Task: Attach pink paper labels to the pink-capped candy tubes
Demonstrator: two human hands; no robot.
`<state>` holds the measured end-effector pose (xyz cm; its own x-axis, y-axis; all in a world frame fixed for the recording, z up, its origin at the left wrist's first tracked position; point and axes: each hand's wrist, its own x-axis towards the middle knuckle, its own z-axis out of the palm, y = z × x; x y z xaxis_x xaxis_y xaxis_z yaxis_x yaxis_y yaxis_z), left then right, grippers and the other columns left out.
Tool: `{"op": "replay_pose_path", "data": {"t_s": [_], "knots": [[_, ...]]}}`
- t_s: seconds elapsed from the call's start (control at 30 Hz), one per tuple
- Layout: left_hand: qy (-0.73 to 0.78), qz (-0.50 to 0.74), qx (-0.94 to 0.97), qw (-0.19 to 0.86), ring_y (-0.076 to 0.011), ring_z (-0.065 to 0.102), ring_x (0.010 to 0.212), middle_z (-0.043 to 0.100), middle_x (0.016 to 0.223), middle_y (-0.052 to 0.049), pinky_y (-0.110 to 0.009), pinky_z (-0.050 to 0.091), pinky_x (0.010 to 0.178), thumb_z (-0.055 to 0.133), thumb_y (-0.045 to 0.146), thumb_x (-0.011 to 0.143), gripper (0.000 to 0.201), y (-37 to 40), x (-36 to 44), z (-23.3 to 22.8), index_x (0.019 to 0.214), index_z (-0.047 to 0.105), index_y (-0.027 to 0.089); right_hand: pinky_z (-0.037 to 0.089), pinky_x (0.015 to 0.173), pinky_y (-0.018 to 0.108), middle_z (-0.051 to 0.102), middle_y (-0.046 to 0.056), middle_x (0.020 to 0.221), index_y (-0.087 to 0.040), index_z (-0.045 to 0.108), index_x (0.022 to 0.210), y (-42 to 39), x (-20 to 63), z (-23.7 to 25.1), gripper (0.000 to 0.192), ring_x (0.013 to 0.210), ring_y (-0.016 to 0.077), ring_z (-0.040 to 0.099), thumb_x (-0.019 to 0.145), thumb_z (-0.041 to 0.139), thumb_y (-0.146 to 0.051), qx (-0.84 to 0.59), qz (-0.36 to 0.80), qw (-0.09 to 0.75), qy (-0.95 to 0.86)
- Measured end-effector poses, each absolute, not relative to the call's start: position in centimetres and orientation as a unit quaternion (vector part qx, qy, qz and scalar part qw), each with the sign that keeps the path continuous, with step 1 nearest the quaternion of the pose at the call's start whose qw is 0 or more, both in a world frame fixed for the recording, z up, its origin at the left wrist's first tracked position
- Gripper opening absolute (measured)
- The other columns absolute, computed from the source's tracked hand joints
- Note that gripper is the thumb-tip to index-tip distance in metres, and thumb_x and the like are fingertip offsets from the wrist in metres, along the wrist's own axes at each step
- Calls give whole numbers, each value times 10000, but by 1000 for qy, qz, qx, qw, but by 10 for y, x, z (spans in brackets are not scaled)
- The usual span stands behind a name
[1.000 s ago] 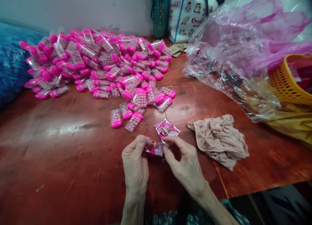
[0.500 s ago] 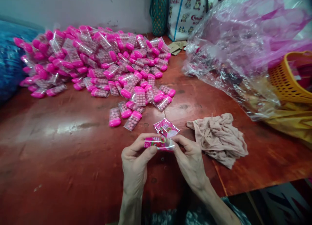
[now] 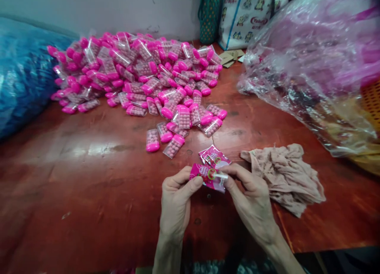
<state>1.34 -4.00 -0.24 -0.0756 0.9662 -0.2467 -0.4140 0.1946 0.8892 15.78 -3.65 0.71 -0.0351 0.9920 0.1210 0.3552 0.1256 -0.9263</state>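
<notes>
A pink printed plastic wrapper (image 3: 206, 176) with a green and red picture is stretched between my hands. My left hand (image 3: 179, 191) pinches its left end between thumb and fingers. At the other end, the fingers and thumb of my right hand (image 3: 247, 191) grip it near a pale, shiny strip. Just beyond lie more wrappers of the same print (image 3: 214, 153), flat on the table and partly covered by the held one. Small clear containers with pink caps (image 3: 174, 146), filled with pink balls, lie a little farther off.
A large heap of the same containers (image 3: 133, 64) spreads across the back of the red table (image 3: 103, 187). Right of my hands is a crumpled beige cloth (image 3: 291, 175). Clear and pink plastic bags (image 3: 297, 76) fill the right side, a blue bag (image 3: 26, 76) the left.
The view has swung left, so things sit farther right in the picture. The wrapper between my hands has turned to show more of its face, and its right end now angles downward.
</notes>
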Motion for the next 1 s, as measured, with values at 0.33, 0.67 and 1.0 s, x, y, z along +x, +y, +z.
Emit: {"op": "replay_pose_path", "data": {"t_s": [0.33, 0.67, 1.0], "knots": [[456, 601, 235, 614, -114, 598, 667, 674, 699, -29, -207, 480, 667, 680, 113, 659, 73, -54, -9, 1, 692, 728, 156, 425, 626, 211, 599, -12, 740, -201, 602, 865, -41, 139, 11, 137, 672, 116, 569, 863, 479, -142, -500, 411, 401, -649], [539, 723, -14, 432, -110, 636, 624, 703, 667, -3, -210, 543, 643, 730, 109, 562, 104, -52, -62, 2, 654, 694, 144, 456, 721, 351, 590, 104, 891, -143, 545, 1042, 23, 66, 0, 244, 815, 224, 557, 896, 414, -288, -612, 246, 305, -687], [491, 741, -66, 453, -101, 622, 553, 689, 621, -11, -191, 537, 557, 545, 21, 708, 200, -46, -58, 11, 647, 685, 150, 460, 778, 450, 530, 163, 1034, -124, 515, 1095, 9, 45, -14, 331, 960, 307, 508, 764, 512, -107, -607, 221, 274, -712]]}}
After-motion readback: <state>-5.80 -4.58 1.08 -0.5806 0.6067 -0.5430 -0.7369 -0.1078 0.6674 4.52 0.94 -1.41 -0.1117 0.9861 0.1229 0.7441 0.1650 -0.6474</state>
